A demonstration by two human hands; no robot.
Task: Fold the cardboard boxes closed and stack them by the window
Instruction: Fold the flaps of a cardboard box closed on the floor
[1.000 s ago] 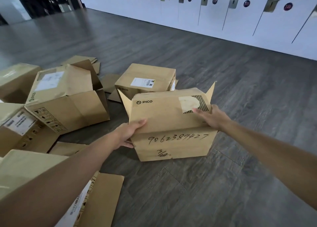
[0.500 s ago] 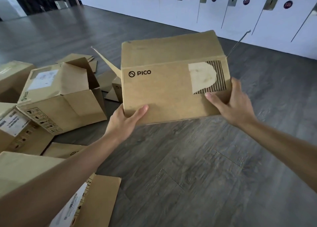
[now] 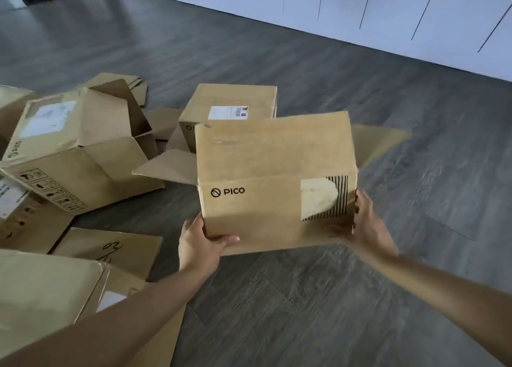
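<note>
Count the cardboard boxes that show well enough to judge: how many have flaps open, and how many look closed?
Flaps open: 2, the held PICO box and the tipped box.
Closed: 1, the labelled box.
Total: 3; the boxes cut off at the left edge are not counted.

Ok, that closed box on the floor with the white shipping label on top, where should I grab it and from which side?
Take the labelled box by its two opposite side walls, low down, one hand each side, reaching in from above. Its top looks flat and shut, so there is no flap to hold. The near side is blocked by the PICO box, held by the left hand and right hand.
</note>
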